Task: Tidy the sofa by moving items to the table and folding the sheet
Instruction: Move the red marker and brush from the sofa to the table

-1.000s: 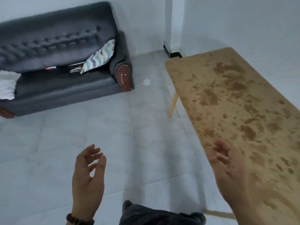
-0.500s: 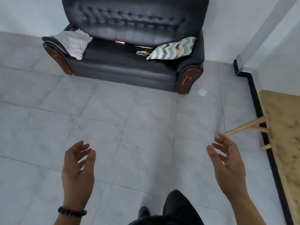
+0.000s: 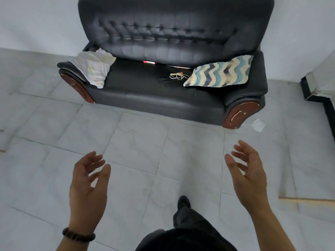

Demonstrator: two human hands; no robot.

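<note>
Currently both hands are hovering over the tiled floor [image 3: 137, 142], well short of the black sofa [image 3: 174, 38]. Left hand [image 3: 87, 185] and right hand [image 3: 248, 178] are facing each other, fingers loosely spread, holding nothing. White sheet [image 3: 94, 67] is lying crumpled over the sofa's left armrest. Chevron cushion [image 3: 219, 72] is leaning at the right end, white cable [image 3: 178, 76] just beside it; red-and-white pen-like item [image 3: 149, 62] is lying at the seat's back.

Sofa [image 3: 163, 91] in glossy black leather, wooden arm fronts; crumpled cloth sheet [image 3: 92, 69]; smooth tiled floor [image 3: 136, 145]
</note>
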